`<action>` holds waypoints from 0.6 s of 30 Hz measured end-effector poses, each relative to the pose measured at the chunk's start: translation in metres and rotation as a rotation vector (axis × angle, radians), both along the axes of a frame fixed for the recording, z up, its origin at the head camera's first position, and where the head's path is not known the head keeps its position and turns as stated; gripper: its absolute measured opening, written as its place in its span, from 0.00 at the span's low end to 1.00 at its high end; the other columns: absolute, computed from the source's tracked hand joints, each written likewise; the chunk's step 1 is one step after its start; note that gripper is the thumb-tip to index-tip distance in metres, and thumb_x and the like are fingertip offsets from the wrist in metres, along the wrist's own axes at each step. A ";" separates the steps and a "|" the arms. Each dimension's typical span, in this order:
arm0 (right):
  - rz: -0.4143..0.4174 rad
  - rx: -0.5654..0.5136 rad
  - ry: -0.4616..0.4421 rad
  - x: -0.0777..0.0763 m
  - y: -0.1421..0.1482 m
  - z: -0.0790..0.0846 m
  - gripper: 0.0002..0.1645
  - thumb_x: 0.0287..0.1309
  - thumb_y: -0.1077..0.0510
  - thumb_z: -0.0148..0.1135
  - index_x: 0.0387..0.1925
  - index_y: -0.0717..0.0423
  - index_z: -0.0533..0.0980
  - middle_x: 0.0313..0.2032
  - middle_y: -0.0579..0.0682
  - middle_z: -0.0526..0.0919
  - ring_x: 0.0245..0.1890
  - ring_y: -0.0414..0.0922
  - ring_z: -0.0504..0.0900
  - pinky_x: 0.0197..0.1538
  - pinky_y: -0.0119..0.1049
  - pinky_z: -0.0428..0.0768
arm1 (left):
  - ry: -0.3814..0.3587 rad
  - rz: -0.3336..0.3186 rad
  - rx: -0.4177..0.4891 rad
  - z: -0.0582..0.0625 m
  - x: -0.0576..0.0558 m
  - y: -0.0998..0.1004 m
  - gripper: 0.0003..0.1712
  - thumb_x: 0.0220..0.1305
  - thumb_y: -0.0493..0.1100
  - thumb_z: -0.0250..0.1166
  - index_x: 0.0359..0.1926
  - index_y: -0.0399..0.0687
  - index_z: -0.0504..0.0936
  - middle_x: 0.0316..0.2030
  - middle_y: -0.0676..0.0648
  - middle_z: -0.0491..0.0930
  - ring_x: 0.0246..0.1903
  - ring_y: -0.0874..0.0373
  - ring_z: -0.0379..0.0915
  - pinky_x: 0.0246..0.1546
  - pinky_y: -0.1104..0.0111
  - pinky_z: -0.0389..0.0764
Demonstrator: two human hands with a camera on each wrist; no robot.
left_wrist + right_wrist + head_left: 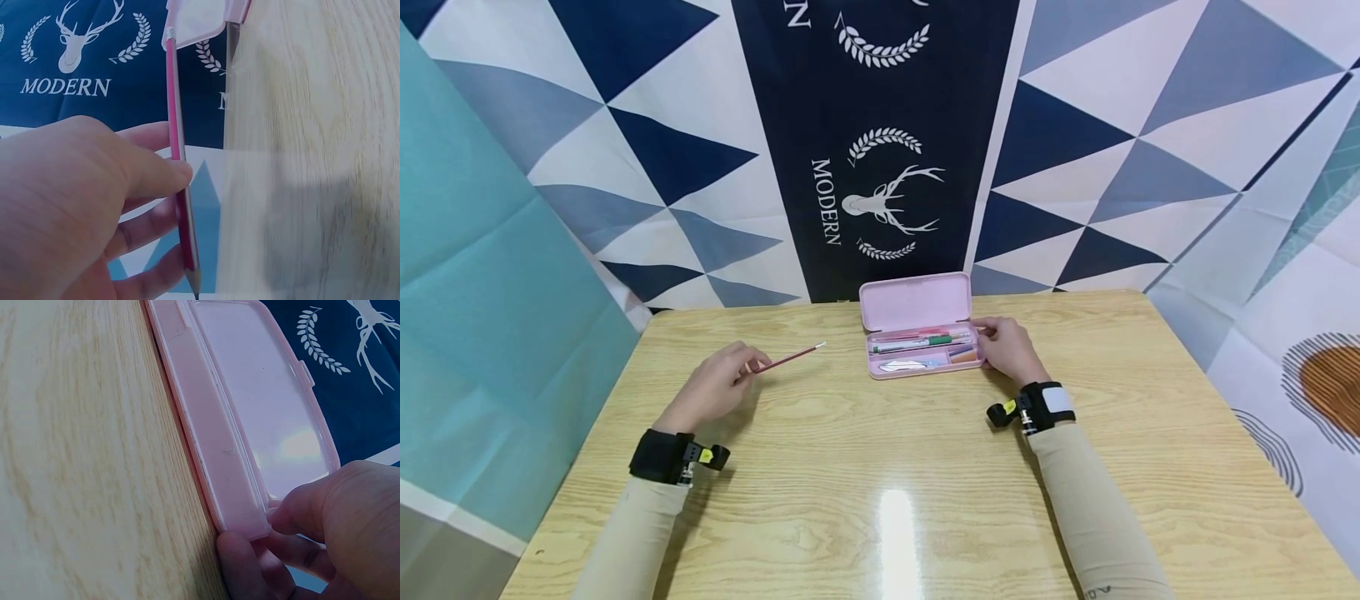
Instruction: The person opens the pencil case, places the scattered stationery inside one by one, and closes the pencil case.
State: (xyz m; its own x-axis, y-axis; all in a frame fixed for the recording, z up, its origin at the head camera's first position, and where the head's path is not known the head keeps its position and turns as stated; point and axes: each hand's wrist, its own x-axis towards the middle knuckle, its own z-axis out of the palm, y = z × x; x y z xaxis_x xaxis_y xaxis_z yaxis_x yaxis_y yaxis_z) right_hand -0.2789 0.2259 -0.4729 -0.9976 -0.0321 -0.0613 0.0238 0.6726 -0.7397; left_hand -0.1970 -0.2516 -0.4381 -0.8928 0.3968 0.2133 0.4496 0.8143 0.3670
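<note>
My left hand point(718, 383) pinches a red pencil point(790, 357) between thumb and fingers, above the left part of the table. In the left wrist view the pencil point(177, 112) shows a silver stripe, and its sharpened tip points down the frame. A pink pencil case point(917, 302) lies with its lid raised at the table's back. Long red, white and green writing things point(925, 340) fill its rear section; a white-and-blue item and small orange and dark pieces lie in front. My right hand point(1009, 348) grips the case's right end, thumb near the hinge corner point(300, 515).
The wooden table point(820, 467) reaches to a patterned cloth wall point(880, 100) just behind the case. A teal cloth point(490, 275) hangs along the left side, and a light patterned cloth point(1262, 350) borders the right.
</note>
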 end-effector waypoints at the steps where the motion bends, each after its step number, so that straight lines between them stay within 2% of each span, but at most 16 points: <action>1: 0.000 -0.001 -0.001 0.000 0.000 0.000 0.25 0.69 0.61 0.50 0.65 0.55 0.75 0.36 0.61 0.81 0.20 0.42 0.81 0.22 0.31 0.80 | 0.010 0.000 0.004 0.000 0.000 0.000 0.16 0.62 0.29 0.66 0.49 0.47 0.83 0.40 0.46 0.81 0.38 0.52 0.78 0.36 0.58 0.81; 8: 0.005 0.000 -0.007 0.000 0.000 0.000 0.25 0.69 0.61 0.50 0.65 0.56 0.75 0.36 0.61 0.80 0.20 0.42 0.80 0.23 0.31 0.80 | 0.055 0.008 0.016 0.001 0.000 0.003 0.17 0.60 0.26 0.66 0.48 0.46 0.83 0.39 0.45 0.81 0.36 0.52 0.79 0.36 0.57 0.82; 13: 0.003 -0.001 -0.004 0.000 0.000 0.000 0.24 0.69 0.61 0.50 0.64 0.56 0.75 0.35 0.61 0.80 0.20 0.42 0.80 0.22 0.31 0.80 | 0.079 -0.020 -0.001 0.003 -0.004 0.010 0.18 0.61 0.27 0.66 0.49 0.46 0.83 0.40 0.45 0.81 0.38 0.52 0.78 0.38 0.57 0.82; 18: 0.003 0.002 0.007 0.000 0.000 -0.002 0.24 0.68 0.61 0.50 0.64 0.56 0.75 0.34 0.61 0.81 0.19 0.42 0.80 0.22 0.31 0.80 | 0.071 -0.024 -0.011 0.004 -0.009 0.016 0.17 0.62 0.27 0.65 0.50 0.47 0.83 0.41 0.45 0.81 0.39 0.51 0.79 0.39 0.56 0.83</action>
